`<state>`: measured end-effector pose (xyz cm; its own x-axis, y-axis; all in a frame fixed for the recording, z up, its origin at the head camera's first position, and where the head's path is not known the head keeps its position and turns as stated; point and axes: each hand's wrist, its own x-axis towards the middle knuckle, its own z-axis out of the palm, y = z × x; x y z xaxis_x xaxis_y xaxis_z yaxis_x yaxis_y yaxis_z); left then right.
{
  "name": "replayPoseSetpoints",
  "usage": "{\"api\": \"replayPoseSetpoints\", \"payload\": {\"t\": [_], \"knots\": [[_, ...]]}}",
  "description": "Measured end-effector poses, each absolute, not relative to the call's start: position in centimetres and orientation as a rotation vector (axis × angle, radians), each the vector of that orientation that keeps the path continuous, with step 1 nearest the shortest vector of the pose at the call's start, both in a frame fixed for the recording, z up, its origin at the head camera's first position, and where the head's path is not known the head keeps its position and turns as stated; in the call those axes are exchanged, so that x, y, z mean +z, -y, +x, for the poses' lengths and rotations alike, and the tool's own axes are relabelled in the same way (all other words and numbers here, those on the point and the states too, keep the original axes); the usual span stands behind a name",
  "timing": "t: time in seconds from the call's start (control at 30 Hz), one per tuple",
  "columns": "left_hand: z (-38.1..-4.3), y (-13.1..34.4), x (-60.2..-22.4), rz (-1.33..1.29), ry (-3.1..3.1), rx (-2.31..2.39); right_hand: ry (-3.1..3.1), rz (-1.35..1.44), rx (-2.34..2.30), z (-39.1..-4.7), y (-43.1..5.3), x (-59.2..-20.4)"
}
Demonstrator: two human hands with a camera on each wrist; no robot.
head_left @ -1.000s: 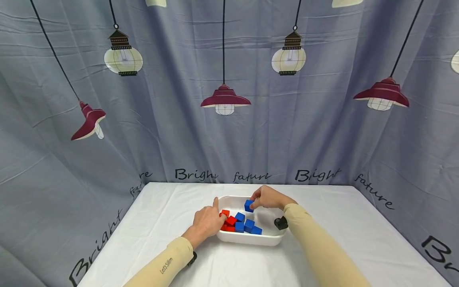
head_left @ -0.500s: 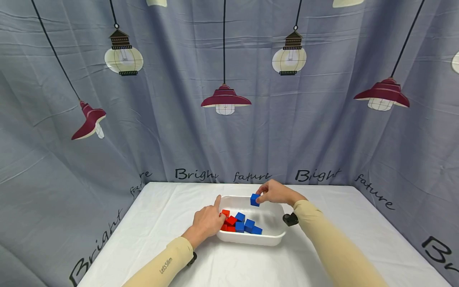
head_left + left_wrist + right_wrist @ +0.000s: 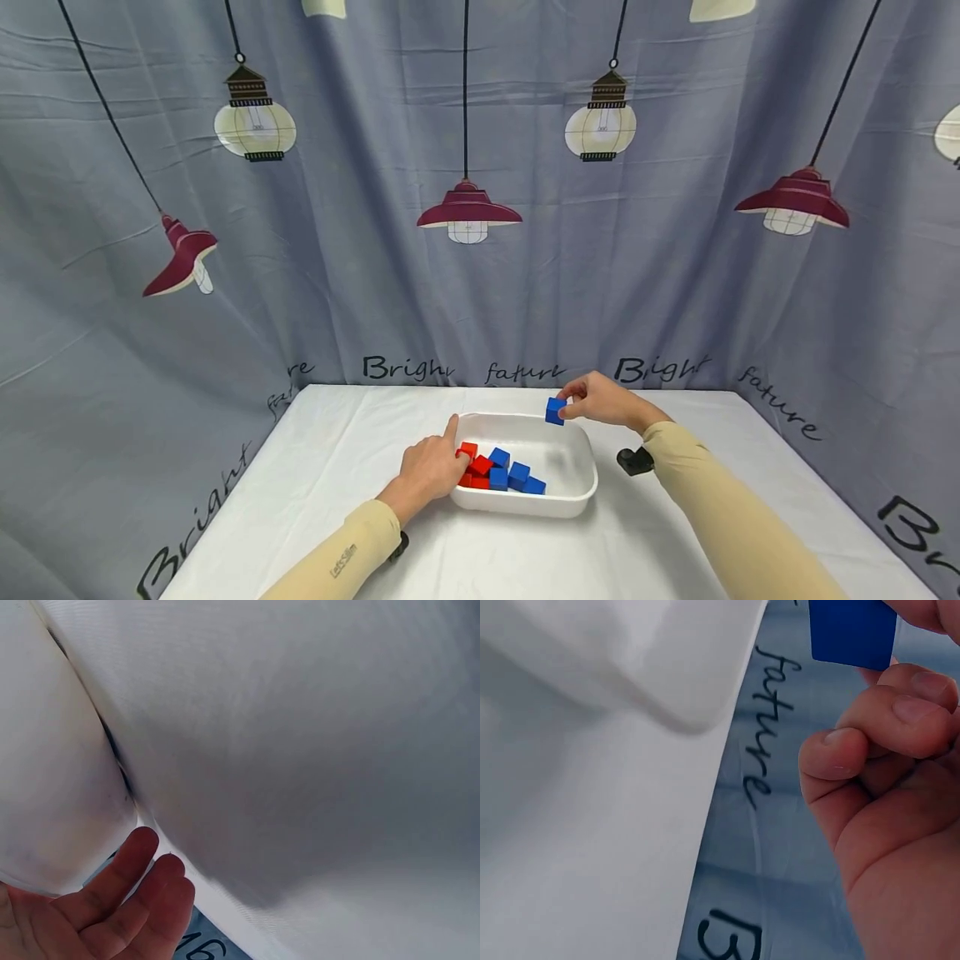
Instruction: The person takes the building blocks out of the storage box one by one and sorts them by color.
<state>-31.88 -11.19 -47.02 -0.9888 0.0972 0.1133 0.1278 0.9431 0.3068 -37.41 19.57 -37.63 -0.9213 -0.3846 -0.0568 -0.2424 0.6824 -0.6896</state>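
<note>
Holding blue cube (image 3: 554, 411), near tray rim (image 3: 517, 417), room around

Smooth, slightly glossy plastic tray (image 3: 525, 503), smooth matt blue cube (image 3: 851, 634), wrinkled cloth curtain (image 3: 375, 275), matt fabric tablecloth (image 3: 337, 450)

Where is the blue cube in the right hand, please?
In the head view, the blue cube is right of centre, pinched by the right hand; it appears near the far right corner of the white tray.
</note>
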Motion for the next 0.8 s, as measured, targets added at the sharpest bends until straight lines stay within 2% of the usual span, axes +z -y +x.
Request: {"api": "replayPoseSetpoints", "payload": {"t": [0.3, 0.8], "knots": [[-31.7, 11.1, -46.8, -0.181, 3.012, -0.481, -2.763, -0.428, -1.097, -37.0, -22.6, -38.0], [-31.6, 11.0, -46.7, -0.181, 3.008, -0.480, -2.741, -0.287, -1.180, -37.0, -26.2, -41.1]]}}
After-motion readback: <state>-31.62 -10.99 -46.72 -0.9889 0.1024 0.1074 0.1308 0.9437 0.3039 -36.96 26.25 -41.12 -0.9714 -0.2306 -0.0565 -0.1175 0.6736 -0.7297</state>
